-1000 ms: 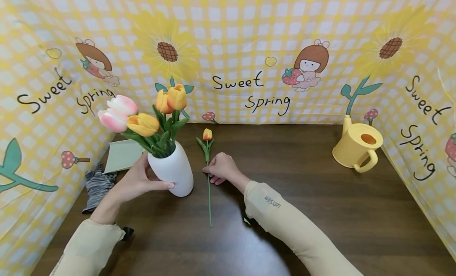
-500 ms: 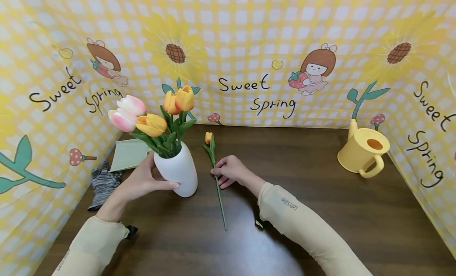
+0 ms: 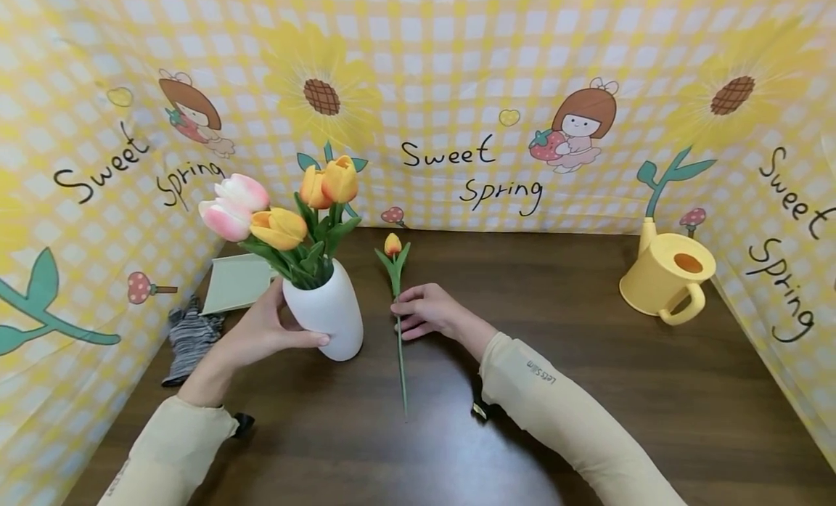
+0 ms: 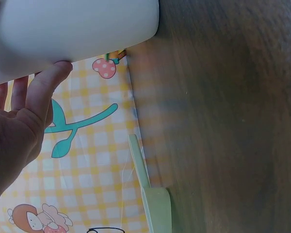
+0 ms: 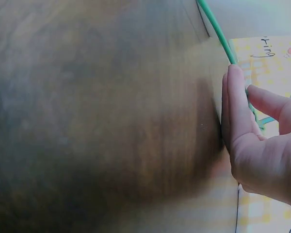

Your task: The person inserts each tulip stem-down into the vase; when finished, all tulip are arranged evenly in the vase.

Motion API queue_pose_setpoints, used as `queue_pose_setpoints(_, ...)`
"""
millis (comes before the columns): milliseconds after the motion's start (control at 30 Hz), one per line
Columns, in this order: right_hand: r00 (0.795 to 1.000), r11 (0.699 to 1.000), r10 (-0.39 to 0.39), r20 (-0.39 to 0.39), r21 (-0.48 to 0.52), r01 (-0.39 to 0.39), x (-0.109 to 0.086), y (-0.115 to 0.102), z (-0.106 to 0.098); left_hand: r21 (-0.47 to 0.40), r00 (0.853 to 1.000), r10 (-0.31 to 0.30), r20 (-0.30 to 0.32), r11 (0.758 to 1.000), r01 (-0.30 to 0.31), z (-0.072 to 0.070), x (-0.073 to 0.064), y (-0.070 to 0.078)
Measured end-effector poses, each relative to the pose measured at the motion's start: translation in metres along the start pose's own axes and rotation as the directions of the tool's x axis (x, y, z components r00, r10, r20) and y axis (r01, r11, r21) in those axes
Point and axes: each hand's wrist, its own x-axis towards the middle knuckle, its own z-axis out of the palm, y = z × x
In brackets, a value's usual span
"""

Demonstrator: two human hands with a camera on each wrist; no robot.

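A white vase (image 3: pixel 326 310) holds pink-and-white tulips (image 3: pixel 234 205) and orange-yellow tulips (image 3: pixel 329 181) on green leafy stems. My left hand (image 3: pixel 264 332) grips the vase from its left side, thumb across the front; the left wrist view shows fingers reaching round the white wall (image 4: pixel 82 34). To the right of the vase, my right hand (image 3: pixel 427 311) pinches the long green stem of a single orange tulip (image 3: pixel 392 245) just below its leaves. The bloom points away from me and the stem end toward me. In the right wrist view the stem (image 5: pixel 216 26) passes between thumb and fingers.
A yellow watering can (image 3: pixel 666 277) stands at the right on the dark wooden table (image 3: pixel 555 310). At the left lie a pale green dustpan-like piece (image 3: pixel 236 282) and a grey striped glove (image 3: pixel 192 343). Yellow checked cloth (image 3: pixel 431 78) walls the back and both sides.
The single tulip has turned in my right hand, its two leaves now spread to either side of the bloom. My view has shifted slightly left. My left hand keeps its hold on the vase.
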Motion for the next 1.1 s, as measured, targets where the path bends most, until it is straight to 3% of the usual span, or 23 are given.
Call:
queue_pose_setpoints(433, 0.999, 0.989, -0.008, 0.035, 0.151, 0.003, -0.003, -0.008, -0.007, -0.002, 1.0, 0.024, 0.002, 1.0, -0.024, -0.002, -0.001, 0.002)
queue_pose_setpoints(1100, 0.992, 0.979, -0.033, 0.122, 0.206, 0.007, -0.024, -0.015, -0.042, 0.012, 1.0, 0.026, 0.016, 1.0, -0.026, -0.001, 0.0, 0.001)
